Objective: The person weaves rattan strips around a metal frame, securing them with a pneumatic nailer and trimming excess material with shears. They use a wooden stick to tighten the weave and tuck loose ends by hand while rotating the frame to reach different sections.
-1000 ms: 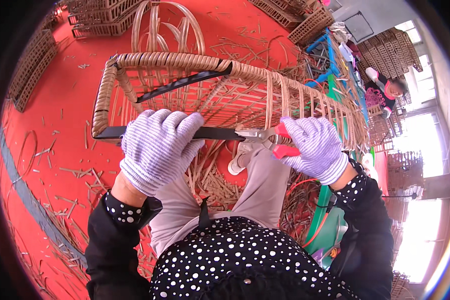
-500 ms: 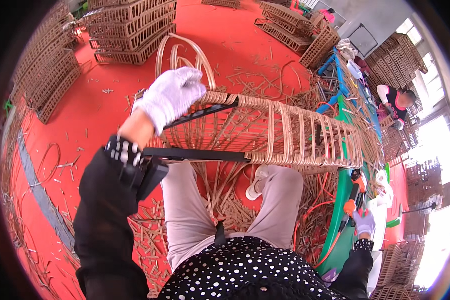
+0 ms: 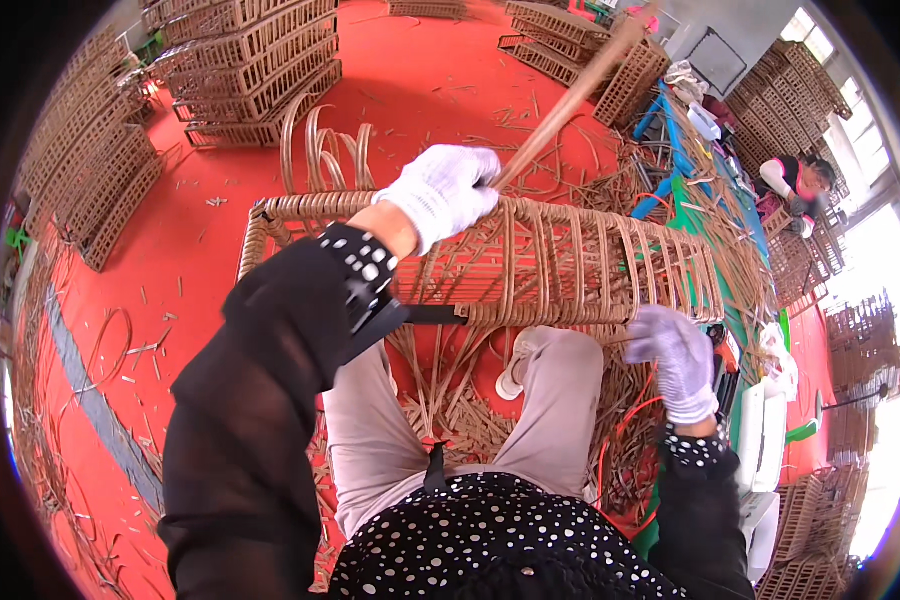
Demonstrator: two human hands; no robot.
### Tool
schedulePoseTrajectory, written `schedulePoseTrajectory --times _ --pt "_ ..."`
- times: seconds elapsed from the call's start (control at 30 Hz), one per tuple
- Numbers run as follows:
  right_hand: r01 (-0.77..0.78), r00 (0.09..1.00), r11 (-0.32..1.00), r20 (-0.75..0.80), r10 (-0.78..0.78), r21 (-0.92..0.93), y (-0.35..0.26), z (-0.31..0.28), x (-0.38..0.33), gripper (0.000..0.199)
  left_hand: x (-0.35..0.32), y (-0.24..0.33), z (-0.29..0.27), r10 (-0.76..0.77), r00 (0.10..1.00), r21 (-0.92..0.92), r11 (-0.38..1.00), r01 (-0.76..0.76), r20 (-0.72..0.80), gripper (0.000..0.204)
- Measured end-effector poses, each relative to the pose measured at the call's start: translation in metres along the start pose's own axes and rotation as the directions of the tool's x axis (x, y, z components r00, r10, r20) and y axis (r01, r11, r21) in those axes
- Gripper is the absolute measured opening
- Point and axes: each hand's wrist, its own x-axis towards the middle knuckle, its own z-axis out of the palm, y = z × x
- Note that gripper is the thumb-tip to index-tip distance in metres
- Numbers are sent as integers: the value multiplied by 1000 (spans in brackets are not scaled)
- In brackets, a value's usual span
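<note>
My left hand (image 3: pixel 440 195), in a white knit glove, is closed around a brown rattan strip (image 3: pixel 580 100) that rises away to the upper right. It sits over the far rail of a long black frame partly wrapped in woven rattan (image 3: pixel 570 260), which lies across in front of my knees. Bare black metal (image 3: pixel 437 314) shows on the near rail. Near the frame's right near corner is my right hand (image 3: pixel 675 365), gloved too, its slightly blurred fingers apart and holding nothing I can see. An orange and black tool (image 3: pixel 727 355) lies just beyond it, partly hidden.
Loops of rattan (image 3: pixel 320 150) stand beyond the frame. Cut scraps (image 3: pixel 460 420) litter the red floor. A green-edged bench (image 3: pixel 685 230) with strips stands at right, near an orange cord (image 3: pixel 610 435). Stacked woven frames (image 3: pixel 255 70) rise behind; another person (image 3: pixel 795 185) works far right.
My left hand has moved right along the far rail and now grips a raised rattan strip. My right hand has come away from the tool, up and left toward the frame's corner.
</note>
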Motion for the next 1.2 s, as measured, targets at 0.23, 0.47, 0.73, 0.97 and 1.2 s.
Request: schedulePoseTrajectory --times 0.23,0.47,0.73,0.97,1.2 --pt "-740 616 574 697 367 351 -61 133 24 84 -68 -11 6 315 930 302 882 -361 190 21" --pt "-693 650 646 664 370 320 -64 166 2 29 -81 -8 9 385 918 277 875 -396 97 24" --pt "-721 638 604 665 389 339 -24 169 -18 29 -78 -21 18 274 961 196 944 -265 -21 16" --pt "-414 832 879 490 259 238 28 183 -13 22 -78 -34 22 136 960 60 986 -155 245 14" --pt "92 912 956 361 -193 279 74 207 76 11 -83 -46 31 578 677 -179 804 -566 456 25"
